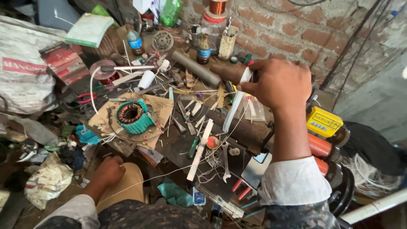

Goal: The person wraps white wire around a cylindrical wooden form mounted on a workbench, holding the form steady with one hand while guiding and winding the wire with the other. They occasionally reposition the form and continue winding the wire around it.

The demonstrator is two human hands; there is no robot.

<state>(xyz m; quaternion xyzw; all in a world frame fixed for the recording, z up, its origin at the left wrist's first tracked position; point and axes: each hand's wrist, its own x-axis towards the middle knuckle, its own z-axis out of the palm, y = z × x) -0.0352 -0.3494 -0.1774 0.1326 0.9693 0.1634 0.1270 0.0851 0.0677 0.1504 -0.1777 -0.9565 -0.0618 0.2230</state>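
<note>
The cluttered desk [178, 144] carries a teal motor stator [132, 116] with copper windings at left. A clear jar [213, 26] stands far, copper wire spool [218, 6] on top. The right hand [277, 82] is closed around a white strip [235, 104] above the desk. The left hand [109, 170], fisted near the left knee, pinches a thin thread [169, 174].

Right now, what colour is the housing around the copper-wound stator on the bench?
Teal green; the stator housing rings brown copper windings. Clearest in the head view, left of centre.
</note>
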